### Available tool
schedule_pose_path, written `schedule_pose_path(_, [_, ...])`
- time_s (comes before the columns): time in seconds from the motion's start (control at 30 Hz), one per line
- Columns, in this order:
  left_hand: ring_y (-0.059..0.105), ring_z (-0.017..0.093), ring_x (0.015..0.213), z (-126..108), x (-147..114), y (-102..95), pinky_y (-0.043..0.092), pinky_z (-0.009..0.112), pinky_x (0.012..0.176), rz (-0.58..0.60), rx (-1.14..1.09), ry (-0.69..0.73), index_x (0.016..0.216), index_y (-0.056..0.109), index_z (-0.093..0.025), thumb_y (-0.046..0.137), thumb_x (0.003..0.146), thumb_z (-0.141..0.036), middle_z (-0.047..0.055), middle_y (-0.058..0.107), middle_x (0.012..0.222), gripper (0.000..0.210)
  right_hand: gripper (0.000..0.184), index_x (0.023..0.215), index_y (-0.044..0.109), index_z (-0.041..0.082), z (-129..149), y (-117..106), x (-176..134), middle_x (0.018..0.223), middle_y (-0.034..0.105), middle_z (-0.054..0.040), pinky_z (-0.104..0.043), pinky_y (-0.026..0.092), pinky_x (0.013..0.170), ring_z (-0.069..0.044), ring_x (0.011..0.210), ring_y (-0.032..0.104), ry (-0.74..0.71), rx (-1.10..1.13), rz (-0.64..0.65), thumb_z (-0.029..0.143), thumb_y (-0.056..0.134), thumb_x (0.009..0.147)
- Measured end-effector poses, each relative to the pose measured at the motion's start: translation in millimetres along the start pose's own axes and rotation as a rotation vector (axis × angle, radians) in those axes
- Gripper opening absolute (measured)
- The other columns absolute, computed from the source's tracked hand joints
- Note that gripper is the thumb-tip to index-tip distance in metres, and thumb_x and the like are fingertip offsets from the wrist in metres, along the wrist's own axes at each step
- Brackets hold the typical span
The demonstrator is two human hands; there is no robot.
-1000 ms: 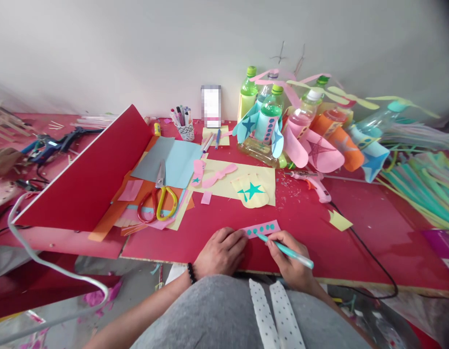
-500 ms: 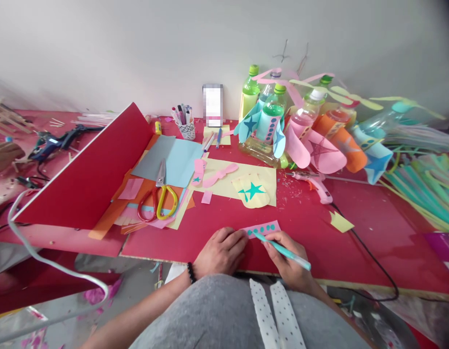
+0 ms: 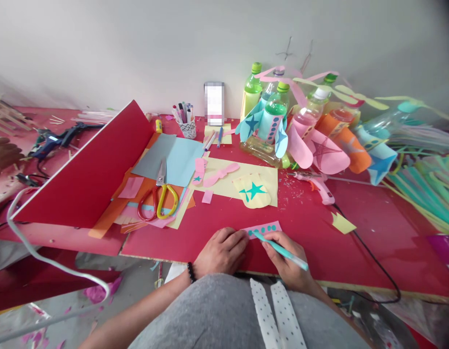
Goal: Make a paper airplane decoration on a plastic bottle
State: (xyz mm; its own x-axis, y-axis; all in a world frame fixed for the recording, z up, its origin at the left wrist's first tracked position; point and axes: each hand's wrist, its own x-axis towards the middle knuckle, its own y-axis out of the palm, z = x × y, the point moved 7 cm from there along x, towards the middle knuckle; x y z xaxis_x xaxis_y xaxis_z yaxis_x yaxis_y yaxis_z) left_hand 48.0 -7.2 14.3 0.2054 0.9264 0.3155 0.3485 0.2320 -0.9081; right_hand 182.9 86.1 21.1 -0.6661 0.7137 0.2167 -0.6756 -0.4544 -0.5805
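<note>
A pink paper strip (image 3: 270,226) with a row of teal dots lies on the red table in front of me. My left hand (image 3: 224,249) rests over the strip's left end, fingers together and curled, pinning it down. In my right hand (image 3: 287,259) a teal marker (image 3: 286,251) is pinched like a pen, its tip on the strip near the left dots. Beyond them lie cream paper cutouts (image 3: 263,196) with teal stars, and pink wing-shaped cutouts (image 3: 220,175). Scissors (image 3: 162,182) with red and yellow handles rest on coloured sheets to the left.
Decorated plastic bottles (image 3: 277,109) with paper propellers stand at the back right, near a pink glue gun (image 3: 318,185) with a black cord. A cup of pens (image 3: 187,128) and a phone (image 3: 214,104) are at the back. Left, a red board (image 3: 89,174) separates another person's hand (image 3: 6,154).
The teal marker has tilted slightly at its back end, its tip staying near the left dots. My left hand keeps its place. The other person's hand at the far left has shifted.
</note>
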Motion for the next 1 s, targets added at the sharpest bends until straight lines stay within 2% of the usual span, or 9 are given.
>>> schedule_pose_path(0.3, [0.054,0.024,0.105,-0.3,-1.2,-1.7,0.053,0.040,0.091,-0.008,-0.005,-0.006,0.125,0.057,-0.014,0.053,0.092,-0.025,0.010,0.062,0.126,0.035,0.003,0.091,0.057,0.023,2.1,-3.5,-1.3,0.081,0.067,-0.0009,-0.024,0.050,0.067,-0.014,0.071,0.064,-0.024,-0.024,-0.029,0.022,0.055,0.090])
schedule_pose_path(0.67, [0.055,0.024,0.105,-1.3,-0.6,-2.9,0.053,0.040,0.090,-0.023,-0.004,-0.001,0.125,0.058,-0.014,0.051,0.093,-0.025,0.012,0.062,0.124,0.034,0.003,0.090,0.058,0.023,9.0,-1.8,0.4,0.074,0.066,0.0006,-0.023,0.051,0.064,-0.013,0.064,0.063,-0.073,-0.038,0.022,0.023,0.055,0.090])
schedule_pose_path(1.0, [0.054,0.024,0.106,-0.1,-1.0,-1.3,0.053,0.040,0.091,-0.011,-0.011,-0.006,0.126,0.057,-0.014,0.052,0.093,-0.025,0.011,0.062,0.126,0.035,0.005,0.095,0.058,0.024,1.6,-1.8,-0.6,0.085,0.069,-0.0017,-0.025,0.052,0.070,-0.016,0.076,0.067,-0.020,-0.008,0.005,0.025,0.055,0.091])
